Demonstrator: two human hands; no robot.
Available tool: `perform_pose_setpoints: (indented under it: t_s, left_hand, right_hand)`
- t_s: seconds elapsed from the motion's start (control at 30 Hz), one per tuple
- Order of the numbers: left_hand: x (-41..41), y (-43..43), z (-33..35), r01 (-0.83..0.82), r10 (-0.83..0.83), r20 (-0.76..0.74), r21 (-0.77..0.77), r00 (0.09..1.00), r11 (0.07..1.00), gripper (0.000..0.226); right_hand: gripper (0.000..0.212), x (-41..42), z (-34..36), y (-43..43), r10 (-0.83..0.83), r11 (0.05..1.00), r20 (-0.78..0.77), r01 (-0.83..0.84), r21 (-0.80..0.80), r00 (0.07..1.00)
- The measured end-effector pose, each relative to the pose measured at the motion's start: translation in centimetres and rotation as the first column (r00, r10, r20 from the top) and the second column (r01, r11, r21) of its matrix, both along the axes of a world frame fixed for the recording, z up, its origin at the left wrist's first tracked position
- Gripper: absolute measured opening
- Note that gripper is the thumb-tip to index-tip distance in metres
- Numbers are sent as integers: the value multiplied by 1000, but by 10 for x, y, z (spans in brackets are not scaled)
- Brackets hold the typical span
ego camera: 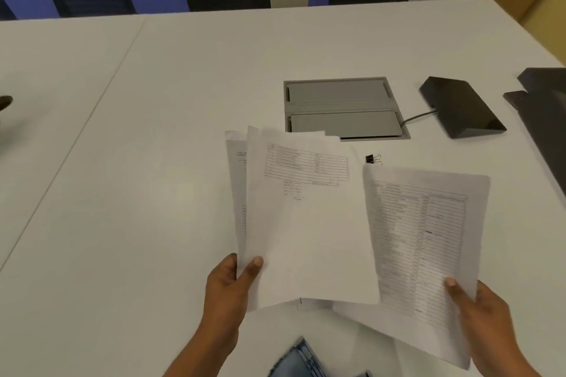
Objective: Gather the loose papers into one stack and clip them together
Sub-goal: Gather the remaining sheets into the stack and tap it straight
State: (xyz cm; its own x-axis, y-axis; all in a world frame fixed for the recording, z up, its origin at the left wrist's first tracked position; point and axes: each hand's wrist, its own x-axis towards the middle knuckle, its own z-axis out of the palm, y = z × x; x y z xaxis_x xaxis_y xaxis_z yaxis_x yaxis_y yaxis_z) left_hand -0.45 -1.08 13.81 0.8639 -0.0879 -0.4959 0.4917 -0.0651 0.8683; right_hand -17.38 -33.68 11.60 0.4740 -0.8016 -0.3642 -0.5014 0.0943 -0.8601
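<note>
My left hand [232, 285] grips the lower left corner of a small fan of white printed sheets [303, 223], thumb on top, held above the table. My right hand [484, 315] holds a single printed sheet with a lined table [425, 248] by its lower right edge, just right of the fan and slightly overlapping it. A black binder clip [372, 159] with silver handles lies on the white table [137, 193] beyond the sheets, between their top edges. Another sheet's edge shows under the fan near the bottom.
A grey cable hatch [343, 107] is set into the table behind the papers. A black wedge-shaped device [459, 107] with a cable sits to its right. Dark objects [542, 107] lie at the right edge. Chairs stand beyond the far edge.
</note>
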Motion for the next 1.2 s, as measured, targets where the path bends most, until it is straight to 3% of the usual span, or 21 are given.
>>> perform_pose_setpoints:
  t_s: [0.13,0.4,0.5,0.67,0.83,1.03,1.2]
  left_hand:
    - [-13,-12,14,58,-59,-9,-61,998,996,18]
    - [-22,-22,27,201,-199,48,-38,979,979,43]
    - [-14,-19,35,184,-187,-19,-108,982,977,50]
    - [2,-19,38,101,-110,-70,-113,992,988,19]
    - [-3,-24,30,99,-100,-17,-68,995,993,17]
    - [-12,-21,16,-2,1,-15,-30,1000,1000,13]
    - [-4,-11,14,37,-35,73,-37,997,999,15]
  right_hand:
    - [14,25,4,19,111,989,59,-116,95,992]
    - [15,51,26,44,203,935,235,-260,241,950]
    - [16,49,30,42,225,916,267,-297,269,937]
    - [28,48,34,42,253,900,265,-327,287,930]
    - [38,49,38,47,311,923,226,-350,158,923]
    - [10,43,21,49,372,909,146,-391,141,917]
    - [11,36,10,39,354,922,100,-365,132,930]
